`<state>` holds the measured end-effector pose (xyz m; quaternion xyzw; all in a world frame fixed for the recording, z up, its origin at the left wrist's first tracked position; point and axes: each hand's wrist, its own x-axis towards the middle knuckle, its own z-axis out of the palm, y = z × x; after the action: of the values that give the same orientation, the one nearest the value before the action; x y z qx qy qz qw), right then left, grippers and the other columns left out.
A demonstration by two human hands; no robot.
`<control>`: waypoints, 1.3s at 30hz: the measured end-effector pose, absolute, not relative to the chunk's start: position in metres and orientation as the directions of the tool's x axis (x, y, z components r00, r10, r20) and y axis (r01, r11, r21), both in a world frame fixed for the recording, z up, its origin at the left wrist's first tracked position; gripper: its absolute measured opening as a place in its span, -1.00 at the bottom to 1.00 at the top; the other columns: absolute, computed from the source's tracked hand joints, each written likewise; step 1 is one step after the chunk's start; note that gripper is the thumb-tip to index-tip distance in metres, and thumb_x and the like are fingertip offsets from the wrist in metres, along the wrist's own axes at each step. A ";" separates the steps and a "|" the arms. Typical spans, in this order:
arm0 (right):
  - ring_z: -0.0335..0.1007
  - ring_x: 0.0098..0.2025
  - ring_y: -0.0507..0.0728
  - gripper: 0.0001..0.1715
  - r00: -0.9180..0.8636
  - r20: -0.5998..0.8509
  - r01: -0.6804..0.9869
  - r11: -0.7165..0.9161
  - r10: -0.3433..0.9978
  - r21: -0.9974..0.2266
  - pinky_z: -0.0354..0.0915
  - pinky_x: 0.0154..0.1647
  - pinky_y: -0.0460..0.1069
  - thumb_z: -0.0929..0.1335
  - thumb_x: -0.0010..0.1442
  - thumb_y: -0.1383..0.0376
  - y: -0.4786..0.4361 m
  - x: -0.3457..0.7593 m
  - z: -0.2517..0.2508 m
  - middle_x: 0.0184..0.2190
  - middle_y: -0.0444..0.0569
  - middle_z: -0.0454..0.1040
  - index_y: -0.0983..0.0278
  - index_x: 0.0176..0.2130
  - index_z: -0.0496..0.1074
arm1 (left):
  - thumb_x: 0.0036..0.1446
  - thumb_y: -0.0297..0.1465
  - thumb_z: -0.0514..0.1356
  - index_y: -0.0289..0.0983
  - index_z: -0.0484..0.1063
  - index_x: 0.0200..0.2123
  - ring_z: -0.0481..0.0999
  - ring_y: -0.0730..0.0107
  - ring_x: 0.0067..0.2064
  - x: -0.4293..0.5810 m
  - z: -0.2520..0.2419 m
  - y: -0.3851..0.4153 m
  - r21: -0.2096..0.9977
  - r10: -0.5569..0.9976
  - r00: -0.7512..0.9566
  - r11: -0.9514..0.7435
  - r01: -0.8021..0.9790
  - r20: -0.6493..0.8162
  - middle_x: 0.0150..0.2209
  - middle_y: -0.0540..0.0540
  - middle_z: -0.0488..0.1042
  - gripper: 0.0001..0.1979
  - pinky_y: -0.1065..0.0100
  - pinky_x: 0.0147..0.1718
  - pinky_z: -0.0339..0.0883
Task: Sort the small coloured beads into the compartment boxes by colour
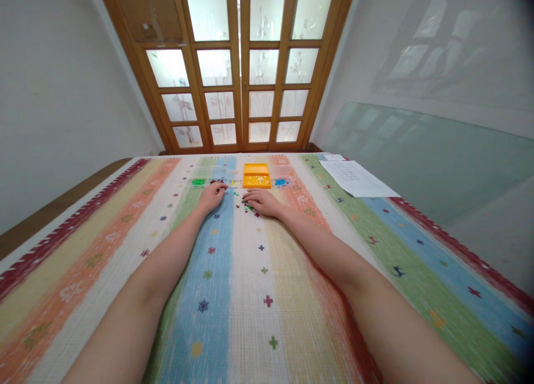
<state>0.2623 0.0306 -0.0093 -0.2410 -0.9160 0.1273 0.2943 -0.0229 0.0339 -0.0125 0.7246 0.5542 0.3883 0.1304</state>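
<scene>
My left hand [213, 196] is just in front of a group of dark red pieces [216, 181]. Its fingers are bent towards the thumb, and anything between the tips is too small to make out. To its right, my right hand [263, 202] rests low over the tablecloth, fingers stretched out and a little apart. Small loose dark red and green pieces [249, 208] lie under and beside those fingertips. Behind both hands stands an open yellow box [257, 168] with tiny white pieces [262, 179] in its front half.
Green pieces [198, 182] lie left of the box, blue pieces [281, 182] right of it, and a few yellow pieces [233, 183] between. White paper sheets [354, 177] lie at the back right of the striped tablecloth [250, 295]. Wooden glazed doors [241, 67] stand beyond the table.
</scene>
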 end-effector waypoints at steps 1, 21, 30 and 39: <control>0.49 0.20 0.18 -0.66 -0.689 0.494 0.378 0.844 0.530 -0.379 0.30 0.32 0.12 0.31 0.44 0.28 0.032 0.262 -0.011 0.09 0.02 0.62 0.18 0.01 0.67 | 0.28 -0.41 0.16 -0.20 0.66 -0.09 0.59 0.13 -0.04 -0.017 -0.012 0.031 0.566 0.892 0.163 -0.399 0.721 0.422 -0.06 -0.16 0.65 -0.74 0.13 0.12 0.43; 0.50 0.01 0.21 -0.73 -0.569 0.505 0.556 0.757 0.648 -0.344 0.32 0.12 0.09 0.34 0.44 0.30 0.041 0.271 -0.016 -0.10 0.05 0.65 0.24 -0.12 0.66 | 0.36 -0.40 0.09 -0.16 0.60 0.14 0.44 0.16 0.28 0.017 0.004 0.007 0.191 0.643 0.702 -0.764 0.616 0.307 0.17 -0.06 0.60 -0.60 0.06 0.39 0.22; 0.51 -0.01 0.20 -0.73 -0.582 0.508 0.552 0.767 0.635 -0.326 0.33 0.11 0.09 0.33 0.45 0.31 0.042 0.271 -0.016 -0.12 0.06 0.66 0.26 -0.13 0.66 | 0.41 -0.36 0.01 -0.18 0.54 0.23 0.36 0.10 0.34 0.021 0.006 0.005 0.126 0.678 0.696 -0.732 0.670 0.238 0.27 -0.07 0.52 -0.55 0.02 0.43 0.14; 0.52 -0.01 0.19 -0.72 -0.597 0.489 0.551 0.768 0.637 -0.328 0.32 0.11 0.06 0.31 0.45 0.32 0.038 0.269 -0.012 -0.10 0.05 0.66 0.25 -0.13 0.65 | 0.49 -0.12 -0.11 -0.14 0.22 0.48 -0.02 -0.16 0.54 0.017 -0.008 0.010 0.098 0.796 0.601 -0.606 0.789 0.074 0.51 -0.07 0.17 -0.40 -0.15 0.45 -0.03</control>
<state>0.2694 0.0380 -0.0116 -0.3332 -0.8906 0.0714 0.3011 0.0173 0.0101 -0.0079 0.8944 0.4431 0.0549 0.0276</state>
